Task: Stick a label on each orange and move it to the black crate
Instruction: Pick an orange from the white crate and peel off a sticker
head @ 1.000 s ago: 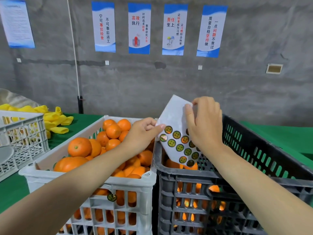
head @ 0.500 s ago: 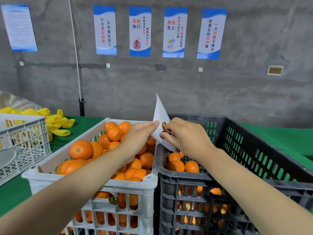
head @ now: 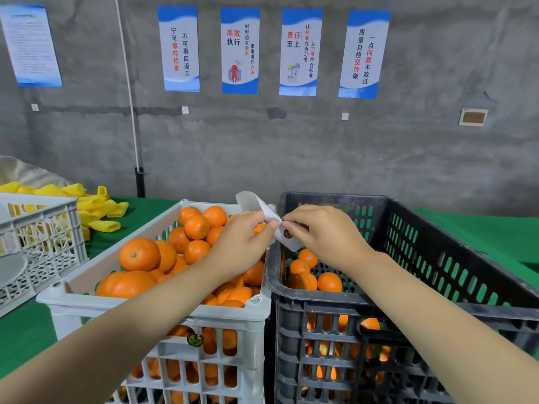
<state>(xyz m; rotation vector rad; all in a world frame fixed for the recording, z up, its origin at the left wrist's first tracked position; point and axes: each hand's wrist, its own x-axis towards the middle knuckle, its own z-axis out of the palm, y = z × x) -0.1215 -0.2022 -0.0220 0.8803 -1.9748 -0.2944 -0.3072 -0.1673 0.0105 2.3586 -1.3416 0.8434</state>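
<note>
At left, white crate (head: 157, 309) heaped with oranges (head: 139, 254); black crate (head: 335, 198) holds few.

On the wall, the first poster (head: 179, 49) reads 宁可事前检查 不可事后返工, the second poster (head: 239, 51) 高效执行, the third poster (head: 300, 52) 责任至上, the fourth poster (head: 364, 53) 质量自检坚持做 一点问题不放过.

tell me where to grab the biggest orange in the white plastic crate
Come from above and cup the biggest round orange across its middle, fingers front and back: it sits atop the pile in the white plastic crate, top bare, another orange touching its right side.
</note>
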